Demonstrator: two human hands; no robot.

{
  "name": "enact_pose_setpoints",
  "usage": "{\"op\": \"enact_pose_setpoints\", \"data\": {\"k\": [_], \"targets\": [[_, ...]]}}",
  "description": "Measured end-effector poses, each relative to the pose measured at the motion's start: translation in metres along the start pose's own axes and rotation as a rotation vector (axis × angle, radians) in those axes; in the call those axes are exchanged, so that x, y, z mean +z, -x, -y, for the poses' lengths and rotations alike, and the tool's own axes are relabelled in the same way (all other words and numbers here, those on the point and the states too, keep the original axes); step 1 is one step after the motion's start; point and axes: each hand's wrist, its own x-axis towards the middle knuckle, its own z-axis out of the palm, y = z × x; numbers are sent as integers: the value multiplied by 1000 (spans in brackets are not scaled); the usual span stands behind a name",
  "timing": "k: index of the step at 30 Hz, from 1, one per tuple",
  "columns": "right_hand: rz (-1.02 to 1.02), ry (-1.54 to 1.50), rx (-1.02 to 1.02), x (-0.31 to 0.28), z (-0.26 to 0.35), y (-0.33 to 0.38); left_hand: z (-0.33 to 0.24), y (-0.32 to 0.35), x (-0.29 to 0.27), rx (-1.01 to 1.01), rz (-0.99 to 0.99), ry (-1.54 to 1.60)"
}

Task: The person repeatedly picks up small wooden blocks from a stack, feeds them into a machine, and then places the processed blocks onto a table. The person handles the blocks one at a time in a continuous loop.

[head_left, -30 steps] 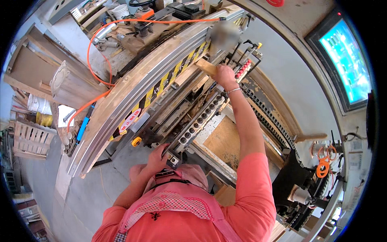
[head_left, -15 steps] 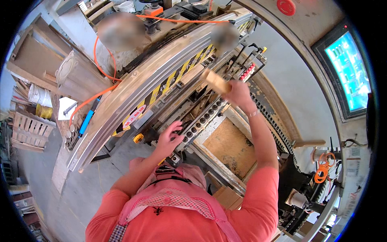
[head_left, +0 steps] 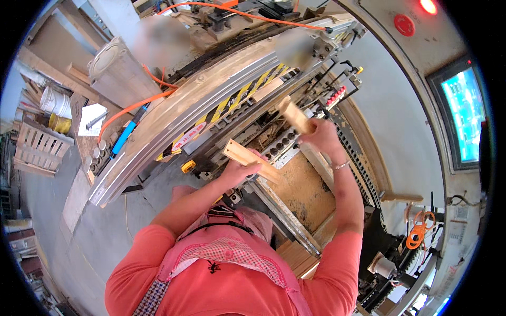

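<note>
My left hand (head_left: 240,173) is closed around a pale wooden piece (head_left: 243,154) with small holes near one end. That piece slants over the near side of the machine bed, its lower end above a brown board-lined recess (head_left: 300,187). To the right, my right hand (head_left: 322,138) grips a second wooden block (head_left: 295,114) by its near end. The block's far end points up and left, over the machine's rails. Between the two pieces runs a row of round black cups (head_left: 280,145) on a metal strip.
A long curved beam (head_left: 174,105) with a black-and-yellow striped strip crosses ahead. A lit control screen (head_left: 464,113) and a red stop button (head_left: 404,25) are at the right. An orange hose (head_left: 126,111) and a blue tool (head_left: 124,138) lie at the left. Cables and a chain (head_left: 363,171) run along the right.
My left hand was empty with spread fingers; now it holds a wooden piece. My right hand still holds its block, slightly lower and farther right. The view has shifted a little.
</note>
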Motion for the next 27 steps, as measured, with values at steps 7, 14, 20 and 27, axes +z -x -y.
{"op": "enact_pose_setpoints", "data": {"k": [7,14,20,27], "targets": [[-137,328,96,5,-46,-102,16,20,-18,137,-179,-206],[-68,393,212,37,-50,-145,22,20,-18,116,-201,-162],[-9,388,107,34,-50,-135,25,21,-21,88,-184,-208],[-36,353,86,33,-58,-132,18,20,-18,94,-176,-223]]}}
